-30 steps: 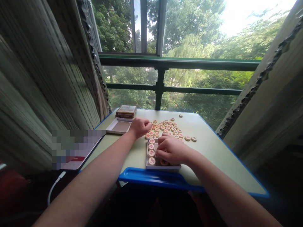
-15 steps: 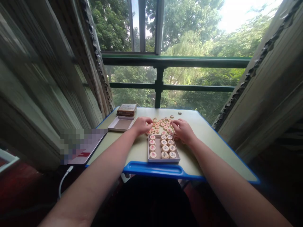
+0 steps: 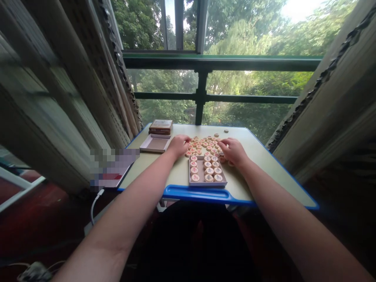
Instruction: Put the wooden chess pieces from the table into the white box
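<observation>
A pile of round wooden xiangqi pieces (image 3: pixel 208 144) with red and dark characters lies on the table between my hands. My left hand (image 3: pixel 179 145) is at the pile's left edge, fingers curled together; whatever is between the fingertips is too small to make out. At the right edge, my right hand (image 3: pixel 235 152) has its thumb and fingers drawn together over the pieces, and its grasp is partly hidden. Nearer me stands a shallow open box (image 3: pixel 201 171). One column of red-marked pieces fills its left side, two columns of dark-marked pieces its right, with a bare strip between.
An open lid-like tray (image 3: pixel 155 144) lies at the left, in front of a stacked box (image 3: pixel 160 126). A lone piece (image 3: pixel 226 131) rests at the far right. The table (image 3: pixel 270 176) has a blue rim; a partly blurred flat device (image 3: pixel 117 172) with a white cable overhangs its left edge.
The view has tilted down and shifted slightly, so the table sits higher and further right. Both hands stay at the pile's sides, with only slight finger movement.
</observation>
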Demonstrator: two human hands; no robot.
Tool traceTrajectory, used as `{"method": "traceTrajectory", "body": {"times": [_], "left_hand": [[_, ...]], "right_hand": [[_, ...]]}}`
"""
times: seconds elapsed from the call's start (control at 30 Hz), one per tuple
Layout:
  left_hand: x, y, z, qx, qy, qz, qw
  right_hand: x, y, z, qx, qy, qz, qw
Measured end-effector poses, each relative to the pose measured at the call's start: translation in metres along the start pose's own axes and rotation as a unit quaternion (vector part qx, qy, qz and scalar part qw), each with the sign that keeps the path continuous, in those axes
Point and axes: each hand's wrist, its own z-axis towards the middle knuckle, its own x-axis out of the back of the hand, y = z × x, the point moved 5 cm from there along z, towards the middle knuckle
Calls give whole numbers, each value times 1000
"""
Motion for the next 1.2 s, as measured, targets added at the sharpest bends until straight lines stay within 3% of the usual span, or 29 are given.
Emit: {"method": "traceTrajectory", "body": {"times": [0.37, 0.57, 0.73, 0.93, 1.1, 1.2], "left_hand": [[-16, -11, -1, 69, -84, -86, 990], [-8, -12, 0, 99, -71, -91, 988], [-15, -15, 1, 92, -82, -102, 987], [-19, -15, 6, 89, -80, -114, 986], [-23, -14, 15, 58, -76, -79, 992], [-27, -12, 18, 19, -73, -65, 995]], "right_hand": [[-3, -2, -3, 2, -29, 5, 1000], [3, -14, 1, -5, -46, -11, 999], [-8, -35, 18, 75, -178, -44, 980], [-30, -49, 42, 170, -216, -110, 955], [-41, -48, 55, 147, -263, -128, 945], [-44, -46, 54, 142, -251, -116, 950]]}}
